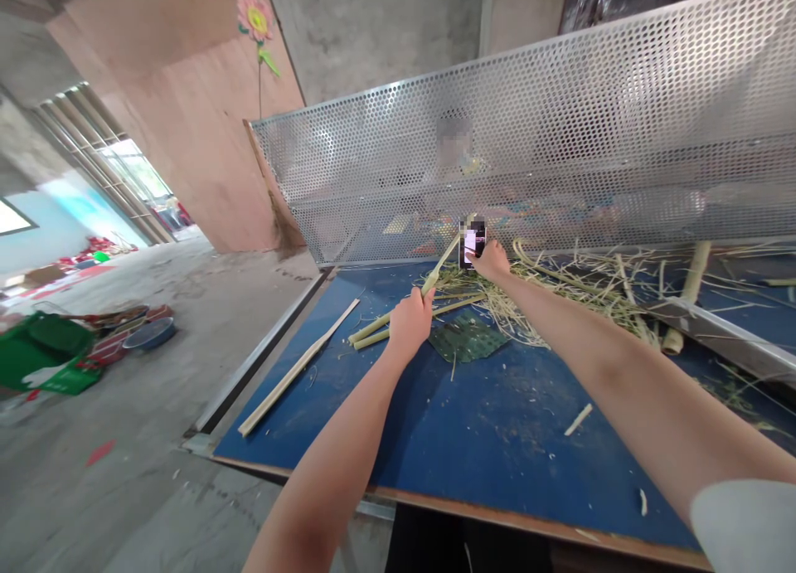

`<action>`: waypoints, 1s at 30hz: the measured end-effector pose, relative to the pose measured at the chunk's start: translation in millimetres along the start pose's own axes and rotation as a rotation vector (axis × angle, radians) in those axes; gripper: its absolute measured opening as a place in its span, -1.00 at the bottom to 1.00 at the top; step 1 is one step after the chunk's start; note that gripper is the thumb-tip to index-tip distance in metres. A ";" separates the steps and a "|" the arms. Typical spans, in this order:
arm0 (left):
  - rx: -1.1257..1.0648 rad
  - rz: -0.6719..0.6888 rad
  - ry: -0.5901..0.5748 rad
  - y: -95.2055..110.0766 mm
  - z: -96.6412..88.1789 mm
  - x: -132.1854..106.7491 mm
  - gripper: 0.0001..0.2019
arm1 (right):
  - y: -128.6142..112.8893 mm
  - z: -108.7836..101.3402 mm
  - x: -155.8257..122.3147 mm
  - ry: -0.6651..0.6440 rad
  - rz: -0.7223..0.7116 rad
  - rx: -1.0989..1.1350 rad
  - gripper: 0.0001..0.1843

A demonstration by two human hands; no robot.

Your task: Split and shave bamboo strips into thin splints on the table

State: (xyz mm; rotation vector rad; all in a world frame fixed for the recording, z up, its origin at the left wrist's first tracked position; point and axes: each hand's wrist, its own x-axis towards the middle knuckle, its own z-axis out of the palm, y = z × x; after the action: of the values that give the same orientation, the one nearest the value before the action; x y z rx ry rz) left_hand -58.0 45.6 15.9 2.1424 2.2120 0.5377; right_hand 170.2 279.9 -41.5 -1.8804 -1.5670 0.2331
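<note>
My left hand (410, 320) is closed round a pale green bamboo stick (443, 262) that slants up and away towards the perforated metal screen (560, 142). My right hand (492, 260) reaches further out, its fingers touching a small phone (473, 241) with a lit display that stands upright against the screen. Two more bamboo sticks (373, 332) lie on the blue table (497, 424) just left of my left hand. A dark green woven piece (466, 339) lies flat beside that hand.
A heap of bamboo shavings and strips (578, 291) spreads along the table's far right. A long flat slat (298, 370) lies at the table's left edge. A metal bar (721, 332) crosses the right side. Green crates (43, 353) and basins sit on the concrete floor to the left.
</note>
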 end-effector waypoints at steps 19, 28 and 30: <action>0.029 -0.009 0.013 -0.3 6.2 3.0 -0.50 | -30.9 27.3 -17.3 0.265 -0.005 -0.048 0.04; 0.011 -0.022 -0.005 1.9 1.7 1.4 -0.51 | -40.4 29.3 -8.9 0.280 0.071 -0.012 0.10; 0.010 -0.019 -0.001 2.2 1.4 1.3 -0.51 | -40.0 28.5 -7.9 0.284 0.071 -0.002 0.11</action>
State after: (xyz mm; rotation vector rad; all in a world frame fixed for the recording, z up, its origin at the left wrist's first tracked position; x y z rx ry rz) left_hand -55.6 47.2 15.5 2.1234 2.2374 0.5257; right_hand 120.8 285.5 -41.7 -1.8794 -1.3111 -0.0054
